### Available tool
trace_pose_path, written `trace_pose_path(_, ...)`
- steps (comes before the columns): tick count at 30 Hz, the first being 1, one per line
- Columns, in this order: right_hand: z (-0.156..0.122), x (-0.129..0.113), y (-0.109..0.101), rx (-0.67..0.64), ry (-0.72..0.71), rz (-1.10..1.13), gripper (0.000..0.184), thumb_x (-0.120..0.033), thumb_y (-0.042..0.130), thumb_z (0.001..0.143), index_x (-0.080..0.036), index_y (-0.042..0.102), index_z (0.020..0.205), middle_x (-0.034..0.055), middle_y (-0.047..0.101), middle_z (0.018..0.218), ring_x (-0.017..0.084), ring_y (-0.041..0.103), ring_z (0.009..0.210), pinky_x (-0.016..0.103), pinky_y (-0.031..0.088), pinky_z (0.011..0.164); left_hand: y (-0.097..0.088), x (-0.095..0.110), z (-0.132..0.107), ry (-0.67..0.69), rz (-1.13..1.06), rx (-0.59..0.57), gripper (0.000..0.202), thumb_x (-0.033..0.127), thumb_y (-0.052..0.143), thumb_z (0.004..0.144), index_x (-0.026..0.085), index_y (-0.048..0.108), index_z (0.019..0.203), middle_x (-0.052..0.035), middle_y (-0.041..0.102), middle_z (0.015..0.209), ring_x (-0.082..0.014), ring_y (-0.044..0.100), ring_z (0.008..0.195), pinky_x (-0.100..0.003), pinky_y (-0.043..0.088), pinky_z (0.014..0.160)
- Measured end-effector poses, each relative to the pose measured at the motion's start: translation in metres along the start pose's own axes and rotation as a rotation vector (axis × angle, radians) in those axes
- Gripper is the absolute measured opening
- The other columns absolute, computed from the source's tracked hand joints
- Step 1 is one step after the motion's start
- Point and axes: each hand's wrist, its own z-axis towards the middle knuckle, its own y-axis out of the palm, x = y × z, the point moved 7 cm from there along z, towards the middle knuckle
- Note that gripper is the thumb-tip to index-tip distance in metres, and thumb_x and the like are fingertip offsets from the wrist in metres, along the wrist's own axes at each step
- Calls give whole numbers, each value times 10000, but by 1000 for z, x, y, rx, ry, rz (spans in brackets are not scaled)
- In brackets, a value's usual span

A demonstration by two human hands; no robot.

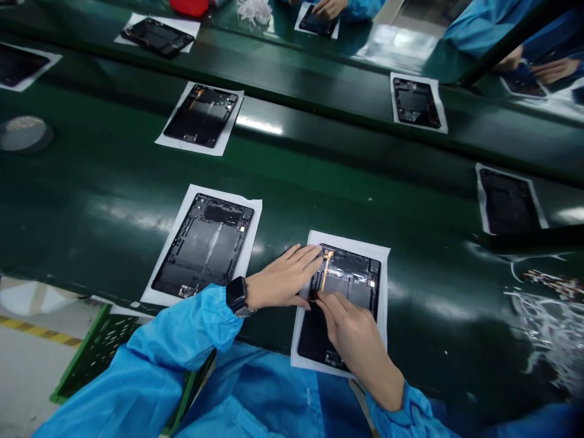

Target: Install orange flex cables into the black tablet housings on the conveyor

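Note:
A black tablet back housing [351,277] lies on a white paper sheet [385,292] on the dark green conveyor belt [410,286]. A thin amber flex cable [325,271] runs across its upper left part. My right hand [351,328] pinches a small dark piece [314,296] at the cable's lower end between finger and thumb. My left hand [285,277] lies flat beside it, with its fingertips on the housing's left edge, holding nothing. A black smartwatch [236,295] sits on my left wrist. The lower housing is partly hidden under my right hand.
Several similar housings on paper lie along the belt, the nearest [203,243] to my left. A co-worker's hand [329,7] works at the far side. White plastic scraps [552,322] lie at right. A green crate [103,344] stands below the belt's near edge.

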Motion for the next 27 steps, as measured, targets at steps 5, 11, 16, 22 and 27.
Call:
trace_pose_path(5,-5,5,0,22,50,133,143,-156,467,992,-146,590,1064,69,681,914,176,672,755,262,533,637,2,0,1,-6,20,-3,1099,516,820,690,61,209,1482,-226,198,1575,-322,116,1489,-456,158,1212)
trace_pose_path(11,-13,13,-7,136,90,239,117,-177,541,972,-164,591,1077,57,699,957,163,689,847,241,547,732,2,1,0,2,24,5,1061,529,788,725,73,205,1485,-228,209,1571,-319,116,1490,-452,147,1210)
trace_pose_path(16,-7,2,1,94,68,134,124,-148,486,985,-151,594,1046,64,691,894,171,678,744,256,526,643,4,-1,0,-10,27,-1,1055,529,782,733,85,193,1488,-223,204,1574,-306,103,1494,-450,146,1211)
trace_pose_path(22,4,-9,3,15,17,-35,185,-146,417,999,-134,602,1007,70,670,811,170,644,652,251,474,561,5,-2,0,-1,15,21,1036,518,781,736,91,202,1481,-222,205,1574,-294,90,1496,-445,148,1210)
trace_pose_path(27,-3,4,-5,-10,71,13,205,-191,395,1017,-153,597,1018,66,677,834,161,650,664,242,477,566,5,-1,0,1,7,28,1055,538,785,723,86,208,1480,-229,221,1567,-301,123,1491,-445,151,1210)
